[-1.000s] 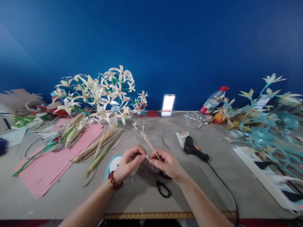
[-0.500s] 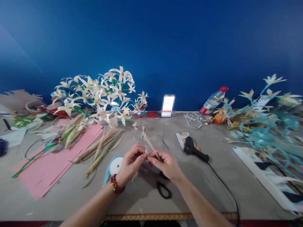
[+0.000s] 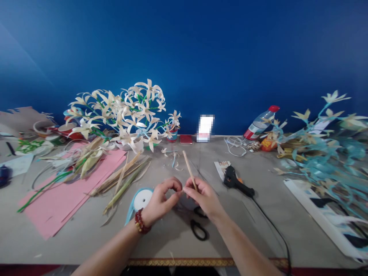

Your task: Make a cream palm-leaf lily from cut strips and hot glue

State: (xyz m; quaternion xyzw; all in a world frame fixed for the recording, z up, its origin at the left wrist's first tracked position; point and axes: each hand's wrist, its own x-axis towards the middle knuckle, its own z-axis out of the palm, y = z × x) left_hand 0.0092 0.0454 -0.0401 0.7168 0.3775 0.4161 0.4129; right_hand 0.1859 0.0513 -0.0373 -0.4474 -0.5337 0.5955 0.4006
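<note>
My right hand [image 3: 202,194] is closed around a thin wooden stick [image 3: 189,168], which points up and away over the table. Its thumb and forefinger pinch at something too small to name. Close beside it, my left hand [image 3: 166,195] has its thumb and fingertips pressed together; what they hold, if anything, is hidden. Under the hands lie scissors [image 3: 199,230], showing dark handles while the blades are covered. A roll of light blue ribbon [image 3: 143,198] rests by my left wrist. Past the stick lie a small flower [image 3: 165,152] and a blue-stemmed piece [image 3: 174,159].
Pale flowers [image 3: 135,119] stand at the back left, above pink sheets [image 3: 71,191] and dried husks [image 3: 126,180]. To the right are a black glue gun [image 3: 237,183] with its cord, a leaning bottle [image 3: 260,122], blue ribbon flowers [image 3: 330,153] and a white tray [image 3: 304,211].
My hands have drawn slightly apart. The stick has tipped more upright, its far end moving right. The small pale piece formerly between my fingertips no longer shows clearly.
</note>
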